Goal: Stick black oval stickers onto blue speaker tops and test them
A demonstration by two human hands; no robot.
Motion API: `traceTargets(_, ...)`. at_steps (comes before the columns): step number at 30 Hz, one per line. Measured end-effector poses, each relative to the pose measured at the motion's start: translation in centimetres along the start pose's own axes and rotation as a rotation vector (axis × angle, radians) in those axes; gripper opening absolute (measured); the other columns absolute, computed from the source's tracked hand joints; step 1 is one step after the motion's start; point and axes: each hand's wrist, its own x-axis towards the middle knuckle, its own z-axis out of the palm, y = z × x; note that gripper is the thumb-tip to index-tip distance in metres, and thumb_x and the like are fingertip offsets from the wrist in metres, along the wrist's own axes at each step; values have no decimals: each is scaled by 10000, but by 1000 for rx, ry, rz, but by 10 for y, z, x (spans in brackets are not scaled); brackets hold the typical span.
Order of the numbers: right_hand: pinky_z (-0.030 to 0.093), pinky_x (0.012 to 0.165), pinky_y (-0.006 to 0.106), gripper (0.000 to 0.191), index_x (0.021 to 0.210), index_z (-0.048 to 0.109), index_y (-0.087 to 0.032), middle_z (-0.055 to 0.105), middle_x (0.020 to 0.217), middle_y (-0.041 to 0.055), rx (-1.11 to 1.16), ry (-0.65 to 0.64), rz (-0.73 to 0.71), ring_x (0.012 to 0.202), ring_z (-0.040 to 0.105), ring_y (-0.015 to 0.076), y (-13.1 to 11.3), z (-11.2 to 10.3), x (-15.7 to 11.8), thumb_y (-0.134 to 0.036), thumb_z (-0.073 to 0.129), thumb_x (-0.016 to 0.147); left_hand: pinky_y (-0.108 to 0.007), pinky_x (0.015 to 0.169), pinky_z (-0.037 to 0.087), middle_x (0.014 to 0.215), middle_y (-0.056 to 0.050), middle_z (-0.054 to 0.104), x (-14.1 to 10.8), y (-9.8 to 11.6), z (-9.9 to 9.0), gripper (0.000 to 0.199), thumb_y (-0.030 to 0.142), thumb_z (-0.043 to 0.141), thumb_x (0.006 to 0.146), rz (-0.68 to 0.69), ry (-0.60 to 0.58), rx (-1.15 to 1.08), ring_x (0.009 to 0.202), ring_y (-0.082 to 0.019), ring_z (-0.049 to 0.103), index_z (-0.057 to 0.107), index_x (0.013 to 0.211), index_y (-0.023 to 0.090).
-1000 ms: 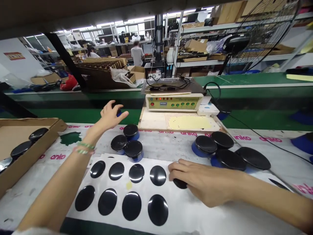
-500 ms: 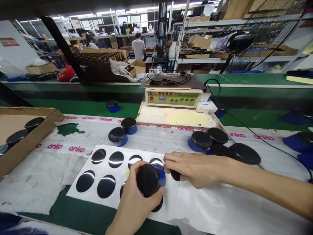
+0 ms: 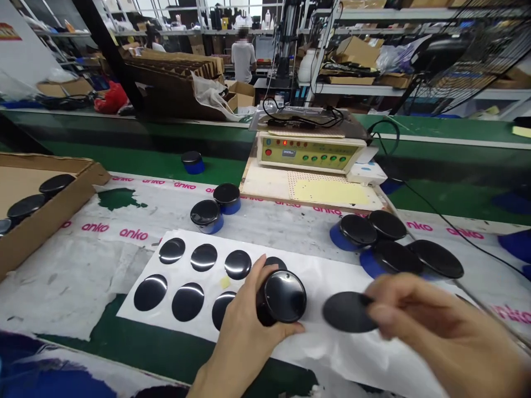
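Black disc [image 3: 346, 313], lower half of the frame, right of centre; its edge is pinched between the thumb and fingers of the right hand [image 3: 440, 326]. A black-topped round piece [image 3: 285, 296], near the lower centre, is grasped by the curled fingers and thumb of the left hand [image 3: 253, 320]. Rows of black circles [image 3: 188, 302] are borne by a white sheet [image 3: 178, 272]. A control box [image 3: 309, 152] is seen at upper centre, a cardboard tray [image 3: 53, 226] at the left edge.
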Motion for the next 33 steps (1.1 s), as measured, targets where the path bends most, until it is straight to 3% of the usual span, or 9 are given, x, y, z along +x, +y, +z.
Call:
traceTargets(2,445,513,211,279,651,577,-219,573,729,5,211,-44,139,615,543,137,-1,28,-6,-447,679,775,-374,945,446,1285,34,601,1,1,-1,970,182,846,570,17,-19,-11,1168,-247,568,337,1366,402)
traceTargets(4,448,586,203,300,646,561,-205,535,813,7,368,-10,218,706,515,133,0,53,-6,-443,664,798,-364,950,442,1282,28,604,1,3,-1,940,181,837,581,27,-23,-16,1172,-238,567,350,1359,381)
traceTargets(8,420,680,206,303,674,548,-198,468,869,5,550,23,314,805,465,137,6,80,-3,-444,667,804,-361,973,438,1285,29,606,1,3,-2,920,153,832,579,17,-41,7,1189,-226,561,369,1344,371)
traceTargets(16,416,703,248,324,645,495,-197,443,890,9,544,-36,304,816,461,150,12,87,-4,-417,639,835,-391,1014,436,1282,14,608,3,-4,0,908,166,836,586,65,-26,-28,1210,-228,550,377,1346,360)
traceTargets(33,475,638,260,252,671,550,-210,497,877,42,110,134,38,804,533,169,7,91,-6,-356,590,873,-383,974,476,1276,23,610,1,-7,2,831,231,808,649,98,-22,9,1182,-231,577,378,1344,383)
